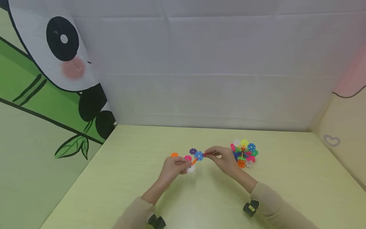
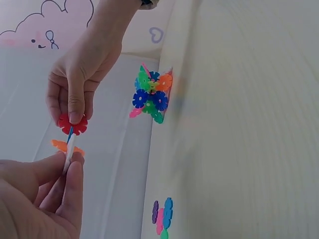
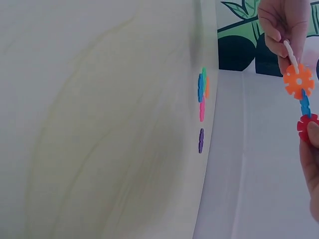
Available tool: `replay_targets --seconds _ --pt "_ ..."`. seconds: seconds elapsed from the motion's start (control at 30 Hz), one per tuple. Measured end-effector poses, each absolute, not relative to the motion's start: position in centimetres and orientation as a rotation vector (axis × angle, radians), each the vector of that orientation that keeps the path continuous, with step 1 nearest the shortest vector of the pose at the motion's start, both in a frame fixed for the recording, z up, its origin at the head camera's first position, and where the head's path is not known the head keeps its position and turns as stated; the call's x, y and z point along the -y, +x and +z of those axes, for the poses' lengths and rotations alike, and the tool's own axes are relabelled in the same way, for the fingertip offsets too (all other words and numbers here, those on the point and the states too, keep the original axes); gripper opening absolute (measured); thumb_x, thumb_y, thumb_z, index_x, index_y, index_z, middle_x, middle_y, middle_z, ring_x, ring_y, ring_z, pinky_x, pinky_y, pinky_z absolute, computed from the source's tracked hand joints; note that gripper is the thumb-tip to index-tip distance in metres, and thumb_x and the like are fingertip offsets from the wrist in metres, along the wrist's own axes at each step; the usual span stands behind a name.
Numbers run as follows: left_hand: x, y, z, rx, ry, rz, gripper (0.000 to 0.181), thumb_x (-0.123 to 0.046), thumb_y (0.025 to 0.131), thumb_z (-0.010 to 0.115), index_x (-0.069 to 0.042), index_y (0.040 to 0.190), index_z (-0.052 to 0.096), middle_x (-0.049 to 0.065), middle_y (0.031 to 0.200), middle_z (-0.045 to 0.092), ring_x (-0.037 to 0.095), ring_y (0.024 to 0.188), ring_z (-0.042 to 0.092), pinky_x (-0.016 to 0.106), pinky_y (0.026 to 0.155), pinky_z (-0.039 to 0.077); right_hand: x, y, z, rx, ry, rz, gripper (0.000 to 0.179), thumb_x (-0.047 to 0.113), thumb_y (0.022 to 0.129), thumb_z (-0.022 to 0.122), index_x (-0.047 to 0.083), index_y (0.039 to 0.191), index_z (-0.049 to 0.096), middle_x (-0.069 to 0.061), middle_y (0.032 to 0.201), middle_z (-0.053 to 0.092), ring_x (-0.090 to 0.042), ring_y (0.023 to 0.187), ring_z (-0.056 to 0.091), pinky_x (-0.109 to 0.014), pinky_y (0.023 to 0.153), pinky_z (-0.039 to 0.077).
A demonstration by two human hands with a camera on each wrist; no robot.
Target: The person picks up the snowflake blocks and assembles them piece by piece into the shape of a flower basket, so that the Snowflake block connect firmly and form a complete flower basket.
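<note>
My left hand (image 1: 174, 167) pinches a white notched plastic disc (image 1: 191, 168) between thumb and fingers, above the table. An orange disc (image 3: 298, 81) is slotted onto the white one, and a blue disc (image 1: 199, 155) follows it in the short chain. At the other end my right hand (image 1: 224, 159) pinches a red disc (image 2: 73, 124) between thumb and fingertips. The red disc meets the blue one edge to edge; how deep the notches sit cannot be told. Part of the white disc is hidden by the left fingers.
On the table (image 1: 114, 190) behind the right hand stands a multicoloured cluster of joined discs (image 1: 243, 154). Loose discs lie behind the left hand, among them a purple disc (image 1: 193, 151), a pink disc (image 1: 187, 157) and another orange one (image 1: 174, 154). A white wall (image 1: 214, 70) rises behind.
</note>
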State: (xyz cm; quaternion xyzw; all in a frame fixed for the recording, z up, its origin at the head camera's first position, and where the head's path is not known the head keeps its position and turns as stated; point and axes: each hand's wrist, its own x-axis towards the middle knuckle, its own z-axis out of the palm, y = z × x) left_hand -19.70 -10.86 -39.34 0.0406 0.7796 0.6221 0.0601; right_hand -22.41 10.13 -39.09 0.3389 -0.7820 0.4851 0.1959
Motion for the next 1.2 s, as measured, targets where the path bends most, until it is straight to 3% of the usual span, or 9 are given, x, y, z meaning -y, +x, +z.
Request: replay_targets --seconds 0.3,0.63,0.83,1.0,1.2 --pt "10.5 -20.6 -39.4 -2.329 0.053 1.902 0.029 -0.017 0.083 0.066 -0.002 0.107 0.067 0.011 0.099 0.067 0.012 0.075 0.062 0.027 0.068 0.054 -9.8 -21.0 -37.8 2.148 0.883 1.410 0.012 -0.015 0.073 0.064 -0.007 0.082 0.065 -0.018 0.079 0.067 -0.028 0.073 0.064 -0.031 0.064 0.055" --pt "10.4 -21.2 -39.5 -2.173 0.203 1.858 0.037 -0.014 0.087 0.059 -0.003 0.122 0.056 0.014 0.107 0.064 0.015 0.082 0.063 0.032 0.075 0.053 -9.8 -21.1 -38.4 2.087 0.970 1.447 0.014 -0.017 0.071 0.064 -0.007 0.081 0.065 -0.018 0.078 0.066 -0.028 0.070 0.064 -0.033 0.062 0.055" --pt "9.6 -20.6 -38.5 -2.187 0.245 1.855 0.037 -0.016 0.088 0.059 0.002 0.120 0.056 0.016 0.107 0.064 0.017 0.088 0.064 0.032 0.078 0.052 -9.6 -20.9 -38.3 2.037 1.090 1.425 0.017 -0.020 0.069 0.063 -0.008 0.080 0.065 -0.019 0.076 0.066 -0.028 0.068 0.065 -0.034 0.062 0.055" --pt "9.6 -20.8 -39.1 -2.203 0.222 1.880 0.034 -0.016 0.087 0.061 0.002 0.116 0.060 0.014 0.104 0.065 0.011 0.081 0.063 0.029 0.074 0.053 -9.7 -20.8 -38.1 1.989 1.145 1.432 0.018 -0.023 0.067 0.064 -0.009 0.078 0.066 -0.019 0.075 0.066 -0.027 0.068 0.065 -0.026 0.063 0.054" --pt "9.4 -20.5 -38.8 -2.200 0.202 1.915 0.032 -0.014 0.085 0.063 0.003 0.112 0.062 0.012 0.102 0.066 0.010 0.077 0.062 0.027 0.073 0.053 -9.7 -20.4 -37.8 1.989 1.136 1.459 0.017 -0.023 0.066 0.064 -0.010 0.077 0.066 -0.019 0.074 0.066 -0.027 0.068 0.066 -0.025 0.063 0.054"
